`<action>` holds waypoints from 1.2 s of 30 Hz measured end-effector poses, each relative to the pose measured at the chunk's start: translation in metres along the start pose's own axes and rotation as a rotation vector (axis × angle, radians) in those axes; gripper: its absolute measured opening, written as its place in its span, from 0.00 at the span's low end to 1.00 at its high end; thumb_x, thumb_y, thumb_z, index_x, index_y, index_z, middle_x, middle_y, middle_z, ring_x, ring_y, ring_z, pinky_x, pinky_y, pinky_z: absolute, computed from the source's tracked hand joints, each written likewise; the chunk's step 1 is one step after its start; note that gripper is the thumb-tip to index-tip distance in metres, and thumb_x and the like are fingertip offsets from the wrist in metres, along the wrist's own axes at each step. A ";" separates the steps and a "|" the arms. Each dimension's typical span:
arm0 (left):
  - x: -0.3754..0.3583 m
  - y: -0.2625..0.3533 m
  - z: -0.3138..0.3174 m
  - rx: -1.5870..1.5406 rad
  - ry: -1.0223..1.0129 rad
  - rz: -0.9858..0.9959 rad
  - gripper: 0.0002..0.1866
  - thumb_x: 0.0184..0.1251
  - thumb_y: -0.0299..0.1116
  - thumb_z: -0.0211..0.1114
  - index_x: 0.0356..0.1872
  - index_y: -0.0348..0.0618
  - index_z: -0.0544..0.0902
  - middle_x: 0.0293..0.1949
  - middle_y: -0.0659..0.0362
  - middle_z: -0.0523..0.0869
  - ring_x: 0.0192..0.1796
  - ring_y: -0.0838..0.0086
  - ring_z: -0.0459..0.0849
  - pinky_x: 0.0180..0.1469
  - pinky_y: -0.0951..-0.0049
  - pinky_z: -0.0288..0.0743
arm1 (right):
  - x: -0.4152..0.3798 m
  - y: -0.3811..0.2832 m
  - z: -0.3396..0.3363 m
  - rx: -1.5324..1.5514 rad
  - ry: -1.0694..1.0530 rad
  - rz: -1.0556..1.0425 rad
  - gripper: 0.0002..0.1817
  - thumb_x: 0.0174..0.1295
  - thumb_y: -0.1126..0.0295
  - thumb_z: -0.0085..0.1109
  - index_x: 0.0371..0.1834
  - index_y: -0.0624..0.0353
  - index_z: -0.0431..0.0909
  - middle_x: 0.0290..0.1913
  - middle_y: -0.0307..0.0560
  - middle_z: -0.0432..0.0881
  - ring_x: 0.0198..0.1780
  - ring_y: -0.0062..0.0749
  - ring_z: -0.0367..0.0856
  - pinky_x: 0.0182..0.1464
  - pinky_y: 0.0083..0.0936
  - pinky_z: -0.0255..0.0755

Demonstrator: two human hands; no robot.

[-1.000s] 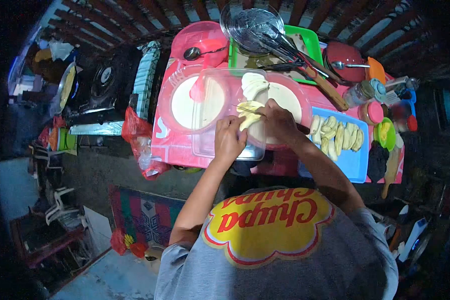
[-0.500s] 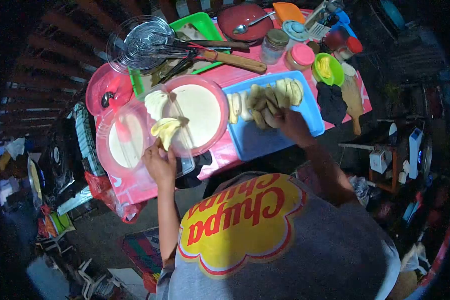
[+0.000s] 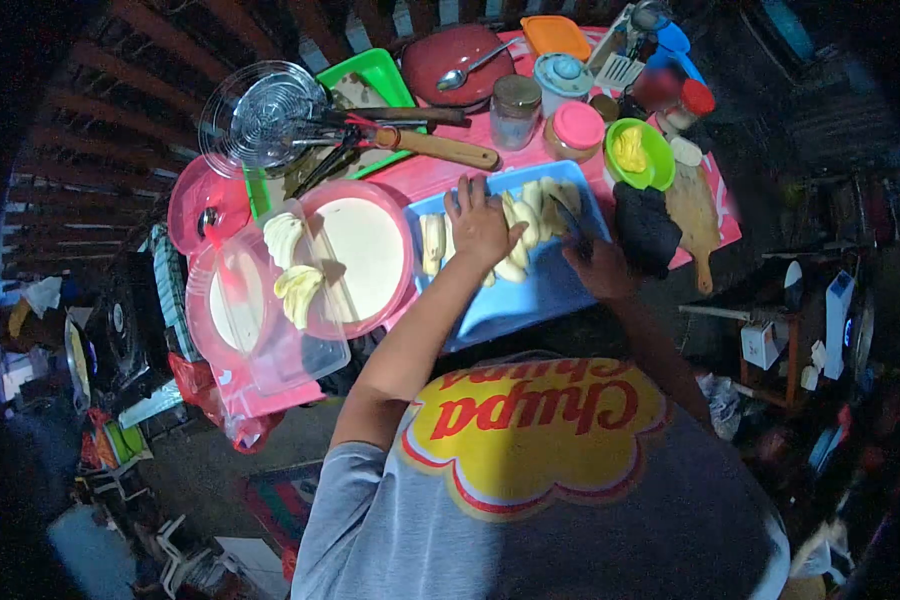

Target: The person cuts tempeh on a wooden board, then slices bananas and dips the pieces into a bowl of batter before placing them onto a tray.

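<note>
Peeled bananas (image 3: 533, 210) lie in a row along the far side of a blue tray (image 3: 505, 310). My left hand (image 3: 482, 228) rests over the left part of the row, fingers spread, covering some of the bananas. At the tray's right side my right hand (image 3: 602, 268) is closed around a knife (image 3: 568, 215), its dark blade pointing toward the bananas at the right end. Left of the tray, fanned banana slices (image 3: 298, 292) sit on a clear plastic lid or tray (image 3: 315, 360) that lies across two pink bowls of pale batter (image 3: 365, 255).
A green tray (image 3: 375, 75) with whisks and a wooden-handled utensil (image 3: 440, 147) stands behind the bowls. Jars (image 3: 515, 110), a green bowl (image 3: 642, 150) holding something yellow, a black cloth (image 3: 650, 228) and a wooden board (image 3: 695, 215) crowd the back and right.
My left hand has moved right, from the fanned slices on the clear plastic to the bananas in the blue tray. My right hand has shifted slightly, and the view has turned a little.
</note>
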State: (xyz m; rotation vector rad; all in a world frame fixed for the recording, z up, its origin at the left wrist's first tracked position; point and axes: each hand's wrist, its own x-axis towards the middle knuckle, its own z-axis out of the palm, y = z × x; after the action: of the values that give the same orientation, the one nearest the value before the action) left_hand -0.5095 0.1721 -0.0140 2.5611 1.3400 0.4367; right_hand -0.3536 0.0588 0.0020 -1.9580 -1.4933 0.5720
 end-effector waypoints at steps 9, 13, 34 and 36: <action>-0.050 0.031 -0.005 -0.708 0.045 -0.152 0.20 0.45 0.24 0.63 0.42 0.40 0.68 0.32 0.54 0.74 0.31 0.66 0.74 0.34 0.71 0.69 | -0.018 0.000 -0.031 0.053 -0.266 0.392 0.14 0.51 0.64 0.55 0.38 0.60 0.74 0.32 0.47 0.79 0.35 0.31 0.77 0.38 0.25 0.68; -0.056 0.017 0.004 -1.136 0.091 -0.494 0.20 0.48 0.21 0.61 0.45 0.38 0.67 0.32 0.57 0.73 0.30 0.79 0.73 0.29 0.79 0.68 | -0.001 -0.007 -0.007 0.198 -0.274 0.151 0.18 0.52 0.61 0.55 0.43 0.60 0.71 0.33 0.48 0.78 0.34 0.33 0.77 0.38 0.26 0.68; -0.112 -0.115 -0.154 -2.270 0.829 -0.862 0.13 0.64 0.42 0.43 0.47 0.56 0.68 0.34 0.63 0.72 0.29 0.78 0.71 0.32 0.73 0.72 | -0.047 -0.184 0.077 0.491 -0.611 -0.041 0.08 0.61 0.69 0.37 0.41 0.58 0.60 0.16 0.43 0.68 0.16 0.27 0.70 0.19 0.26 0.63; -0.114 -0.129 -0.158 -2.213 0.855 -0.858 0.13 0.63 0.44 0.43 0.44 0.51 0.68 0.33 0.64 0.69 0.28 0.78 0.70 0.30 0.75 0.72 | -0.038 -0.206 0.091 0.074 -0.434 -0.355 0.09 0.60 0.68 0.36 0.42 0.59 0.59 0.19 0.55 0.71 0.22 0.47 0.74 0.24 0.39 0.64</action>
State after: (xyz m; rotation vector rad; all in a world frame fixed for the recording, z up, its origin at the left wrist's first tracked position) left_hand -0.7261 0.1584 0.0734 -0.0481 0.7509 1.5188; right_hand -0.5686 0.0788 0.0775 -1.5185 -1.9954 0.9133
